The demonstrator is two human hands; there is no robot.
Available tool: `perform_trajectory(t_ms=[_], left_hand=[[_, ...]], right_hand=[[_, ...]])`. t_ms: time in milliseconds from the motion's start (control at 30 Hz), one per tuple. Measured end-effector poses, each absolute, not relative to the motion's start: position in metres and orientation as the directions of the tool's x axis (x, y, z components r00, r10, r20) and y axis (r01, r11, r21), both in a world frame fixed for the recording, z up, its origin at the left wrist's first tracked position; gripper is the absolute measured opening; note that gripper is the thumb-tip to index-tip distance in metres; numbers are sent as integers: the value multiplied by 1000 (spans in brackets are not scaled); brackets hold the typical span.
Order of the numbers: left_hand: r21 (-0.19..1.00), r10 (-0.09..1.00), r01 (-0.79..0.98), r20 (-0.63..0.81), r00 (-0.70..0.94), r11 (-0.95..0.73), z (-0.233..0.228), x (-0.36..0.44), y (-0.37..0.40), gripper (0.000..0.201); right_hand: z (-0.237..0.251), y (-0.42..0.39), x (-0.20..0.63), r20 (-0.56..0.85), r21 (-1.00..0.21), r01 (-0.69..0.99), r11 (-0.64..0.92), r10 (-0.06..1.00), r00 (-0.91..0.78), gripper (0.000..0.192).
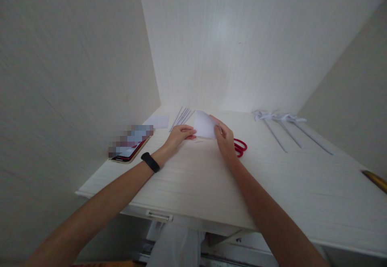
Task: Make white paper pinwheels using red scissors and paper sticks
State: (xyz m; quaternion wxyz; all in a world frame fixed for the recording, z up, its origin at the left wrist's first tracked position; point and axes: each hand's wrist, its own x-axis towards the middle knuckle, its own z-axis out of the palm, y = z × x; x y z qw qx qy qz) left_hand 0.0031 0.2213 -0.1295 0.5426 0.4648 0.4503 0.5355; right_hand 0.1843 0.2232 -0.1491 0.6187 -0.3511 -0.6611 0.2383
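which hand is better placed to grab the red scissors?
Right hand, probably: the red scissors lie just beside it, handles showing past the wrist. The left hand sits across the white paper, farther away.

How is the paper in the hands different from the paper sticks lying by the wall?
The paper sheet is wide and flat; the paper sticks are thin, narrow rolls. The sheet is held by the left hand and right hand, tilted up off the desk; the sticks lie untouched on it. There is one sheet but several sticks, side by side. Both are white.
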Motion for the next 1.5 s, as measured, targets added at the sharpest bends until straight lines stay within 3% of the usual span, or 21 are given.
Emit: perform_trajectory(t_ms=[400,700,1167,1500], left_hand=[[979,995,-203,41,86,-23,-133,2,221,20],[974,991,-224,49,126,-19,-134,2,224,20],[974,979,-222,13,205,33,-135,1,221,22],[977,962,-215,41,271,19,-134,3,219,21]], right_hand=[[-147,218,180,763,-526,410,745,627,-159,39],[-149,218,179,686,-577,420,701,694,-217,41],[-154,226,180,779,-478,495,726,611,-143,33],[-154,223,177,758,-496,514,700,638,-136,31]])
